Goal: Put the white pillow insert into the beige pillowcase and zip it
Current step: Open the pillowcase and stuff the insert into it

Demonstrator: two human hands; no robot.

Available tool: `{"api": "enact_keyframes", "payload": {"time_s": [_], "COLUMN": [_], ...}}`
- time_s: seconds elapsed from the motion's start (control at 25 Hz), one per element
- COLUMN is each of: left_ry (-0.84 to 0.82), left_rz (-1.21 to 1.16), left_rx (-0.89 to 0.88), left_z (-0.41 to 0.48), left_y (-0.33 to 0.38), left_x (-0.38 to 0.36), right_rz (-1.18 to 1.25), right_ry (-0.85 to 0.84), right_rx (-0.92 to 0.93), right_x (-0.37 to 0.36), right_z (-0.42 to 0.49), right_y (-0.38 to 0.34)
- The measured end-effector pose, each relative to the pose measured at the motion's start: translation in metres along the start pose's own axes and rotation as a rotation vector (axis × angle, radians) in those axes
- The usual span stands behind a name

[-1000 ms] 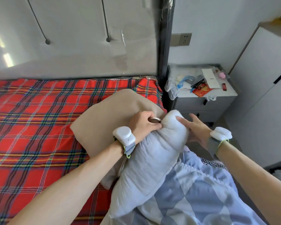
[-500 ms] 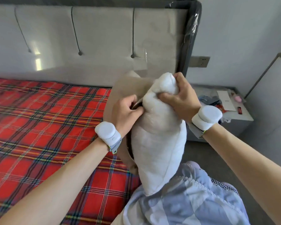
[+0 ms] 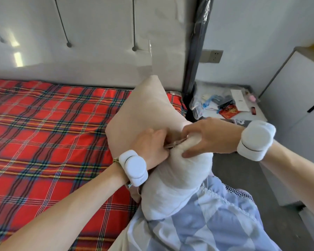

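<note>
The left hand (image 3: 152,144) grips the pillowcase (image 3: 147,113) edge, seemingly holding the opening wide. The right hand (image 3: 207,138) clutches the pillow (image 3: 176,180), feeding it in.

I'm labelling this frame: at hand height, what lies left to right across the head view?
Red plaid bedspread → left hand gripping the beige pillowcase → right hand pinching the white pillow insert → white cabinet.

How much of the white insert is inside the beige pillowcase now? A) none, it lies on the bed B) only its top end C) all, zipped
B: the right hand grips the white insert at the beige pillowcase mouth, held by the left hand; its bulk hangs outside.
</note>
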State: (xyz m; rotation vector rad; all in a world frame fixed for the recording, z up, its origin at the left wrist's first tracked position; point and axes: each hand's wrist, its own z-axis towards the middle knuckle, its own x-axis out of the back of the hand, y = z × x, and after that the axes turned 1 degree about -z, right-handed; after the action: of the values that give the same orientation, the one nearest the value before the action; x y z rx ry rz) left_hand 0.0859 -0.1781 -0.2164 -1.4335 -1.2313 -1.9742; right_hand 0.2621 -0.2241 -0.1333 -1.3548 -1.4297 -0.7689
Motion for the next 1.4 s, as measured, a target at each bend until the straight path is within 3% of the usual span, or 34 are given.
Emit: {"api": "enact_keyframes", "payload": {"time_s": [0.12, 0.32, 0.52, 0.64, 0.76, 0.92, 1.04, 1.08, 1.16, 1.2, 1.24, 1.32, 1.4], "left_ry": [0.037, 0.175, 0.264, 0.246, 0.239, 0.250, 0.253, 0.273, 0.282, 0.290, 0.307, 0.400, 0.523], "left_rz": [-0.083, -0.208, -0.198, -0.144, -0.120, -0.181, -0.187, -0.183, -0.172, -0.183, -0.244, -0.515, -0.715], "left_rx": [-0.020, -0.049, -0.115, -0.130, -0.114, -0.038, -0.040, -0.033, 0.017, 0.026, 0.022, 0.013, -0.001], "left_z": [-0.007, -0.031, -0.062, -0.067, -0.057, -0.044, -0.047, -0.048, -0.047, -0.046, -0.046, -0.042, -0.029], "left_y": [-0.002, -0.001, 0.001, -0.005, -0.015, -0.021, -0.022, -0.021, -0.022, -0.021, -0.018, -0.007, 0.002], "left_x": [-0.016, -0.038, -0.048, -0.049, -0.037, -0.023, -0.022, -0.022, -0.022, -0.021, -0.022, -0.013, 0.008], "right_rz": [0.013, 0.151, -0.004, 0.117, 0.133, 0.233, 0.457, 0.490, 0.560, 0.704, 0.786, 0.722, 0.708], "right_ry": [-0.110, -0.149, 0.262, 0.512, 0.574, 0.466, 0.729, 0.692, 0.248, 0.005, -0.095, 0.002, 0.098], "right_rx": [0.086, 0.173, 0.047, 0.061, 0.094, 0.195, 0.002, -0.126, -0.307, -0.361, -0.371, -0.304, -0.364], "right_x": [-0.017, -0.079, -0.172, -0.170, -0.159, -0.118, -0.095, -0.096, -0.111, -0.120, -0.131, -0.133, -0.123], "right_z": [-0.007, -0.015, 0.007, 0.034, 0.033, -0.008, -0.016, -0.009, 0.006, 0.013, 0.021, 0.034, 0.045], "right_y": [-0.008, -0.018, -0.038, -0.046, -0.047, -0.029, 0.001, 0.017, 0.034, 0.034, 0.033, 0.018, 0.000]}}
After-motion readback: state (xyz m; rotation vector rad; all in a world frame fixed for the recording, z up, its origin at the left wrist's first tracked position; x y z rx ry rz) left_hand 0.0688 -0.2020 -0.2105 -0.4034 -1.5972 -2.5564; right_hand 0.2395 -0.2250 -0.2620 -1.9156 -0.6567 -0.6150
